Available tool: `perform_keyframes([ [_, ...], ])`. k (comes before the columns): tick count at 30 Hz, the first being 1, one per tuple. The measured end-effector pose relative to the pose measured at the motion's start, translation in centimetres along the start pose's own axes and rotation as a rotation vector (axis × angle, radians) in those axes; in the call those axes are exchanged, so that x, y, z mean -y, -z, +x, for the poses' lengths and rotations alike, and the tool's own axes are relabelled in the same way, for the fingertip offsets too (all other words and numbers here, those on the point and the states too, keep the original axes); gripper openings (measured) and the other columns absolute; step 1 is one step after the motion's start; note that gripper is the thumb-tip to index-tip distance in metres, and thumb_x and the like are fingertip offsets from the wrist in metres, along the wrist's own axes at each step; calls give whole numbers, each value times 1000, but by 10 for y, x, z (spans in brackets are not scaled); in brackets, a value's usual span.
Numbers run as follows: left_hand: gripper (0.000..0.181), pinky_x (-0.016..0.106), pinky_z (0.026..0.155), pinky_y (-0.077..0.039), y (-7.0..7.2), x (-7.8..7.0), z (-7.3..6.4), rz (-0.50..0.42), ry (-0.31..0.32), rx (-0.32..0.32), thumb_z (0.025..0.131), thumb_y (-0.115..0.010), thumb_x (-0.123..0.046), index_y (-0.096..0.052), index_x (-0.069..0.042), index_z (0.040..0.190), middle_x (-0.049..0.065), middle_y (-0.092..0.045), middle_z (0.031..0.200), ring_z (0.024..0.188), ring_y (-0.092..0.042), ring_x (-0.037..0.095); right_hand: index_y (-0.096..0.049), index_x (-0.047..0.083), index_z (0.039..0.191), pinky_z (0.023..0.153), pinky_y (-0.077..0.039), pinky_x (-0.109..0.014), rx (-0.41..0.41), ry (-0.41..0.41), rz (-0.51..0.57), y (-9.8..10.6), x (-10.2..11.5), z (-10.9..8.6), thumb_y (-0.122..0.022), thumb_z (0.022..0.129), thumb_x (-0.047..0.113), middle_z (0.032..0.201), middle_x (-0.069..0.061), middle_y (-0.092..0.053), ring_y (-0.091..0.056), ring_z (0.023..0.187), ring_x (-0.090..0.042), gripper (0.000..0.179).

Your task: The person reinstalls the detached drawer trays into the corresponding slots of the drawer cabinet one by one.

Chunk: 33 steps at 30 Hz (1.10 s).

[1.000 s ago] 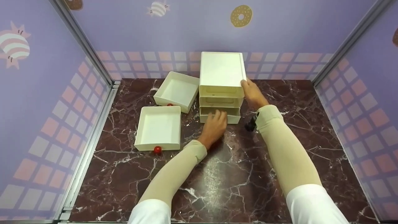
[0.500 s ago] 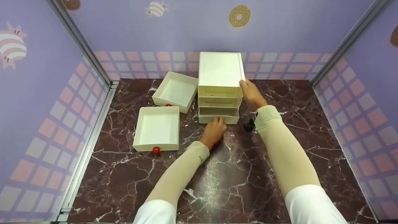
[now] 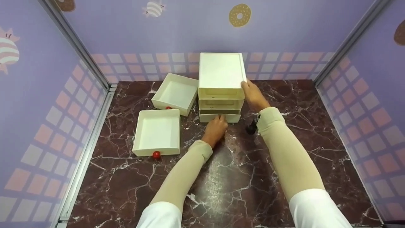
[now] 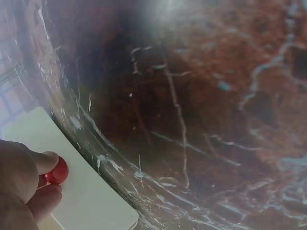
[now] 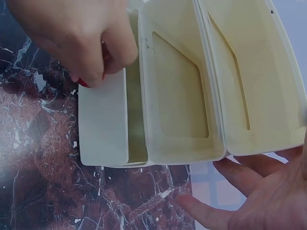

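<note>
A white cabinet (image 3: 221,69) with three bays stands against the back wall; its upper two bays have no drawers in them. In the lowest bay a drawer (image 3: 205,118) sits slightly pulled out. My left hand (image 3: 215,129) pinches that drawer's red knob (image 4: 58,171) between thumb and fingers, as the left wrist view shows. At the cabinet's right side, my right hand (image 3: 255,95) rests with its thumb at the top front corner. Its other fingers (image 5: 240,175) lie spread along the side wall in the right wrist view.
Left of the cabinet, two removed white drawers lie on the dark marbled table (image 3: 126,190): a front drawer (image 3: 158,129) with a red knob (image 3: 156,155), and a tilted back drawer (image 3: 177,91) touching the cabinet's side. Patterned walls (image 3: 152,31) enclose the back and both sides.
My left fingers have come down from over the drawer's front onto its knob. The bottom drawer has slid a little way in. My right hand stays at the cabinet's side.
</note>
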<state>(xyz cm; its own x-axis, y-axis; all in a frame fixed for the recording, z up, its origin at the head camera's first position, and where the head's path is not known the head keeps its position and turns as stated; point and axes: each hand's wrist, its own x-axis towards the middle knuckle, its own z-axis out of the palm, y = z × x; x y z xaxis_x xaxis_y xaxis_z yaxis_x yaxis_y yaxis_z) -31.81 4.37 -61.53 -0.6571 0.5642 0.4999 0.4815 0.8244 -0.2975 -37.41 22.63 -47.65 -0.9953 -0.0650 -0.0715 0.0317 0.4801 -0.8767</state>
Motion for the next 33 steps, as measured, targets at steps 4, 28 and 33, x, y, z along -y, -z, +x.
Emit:
perform_keyframes([
  [4,19,28,52,-59,-1,6,4,3,27,2,92,-61,-9,-79,-12,85,4,-67,92,78,-66,18,-27,17,163,129,-22,-42,3,14,1,-2,1,1,-29,108,40,163,-10,-37,-33,149,-23,60],
  [28,17,34,71,-62,2,13,9,-134,60,143,93,-61,-7,-74,-7,104,8,-67,103,87,-68,24,-23,16,164,129,-21,-43,2,0,30,1,1,3,-30,108,38,165,-11,-34,-32,151,-25,60],
  [33,42,44,91,-59,15,18,-7,-122,17,253,91,-68,-16,-64,-11,133,9,-65,127,111,-67,29,-24,15,163,129,-22,-44,-1,22,22,0,0,3,-29,108,37,164,-12,-35,-33,150,-26,60],
])
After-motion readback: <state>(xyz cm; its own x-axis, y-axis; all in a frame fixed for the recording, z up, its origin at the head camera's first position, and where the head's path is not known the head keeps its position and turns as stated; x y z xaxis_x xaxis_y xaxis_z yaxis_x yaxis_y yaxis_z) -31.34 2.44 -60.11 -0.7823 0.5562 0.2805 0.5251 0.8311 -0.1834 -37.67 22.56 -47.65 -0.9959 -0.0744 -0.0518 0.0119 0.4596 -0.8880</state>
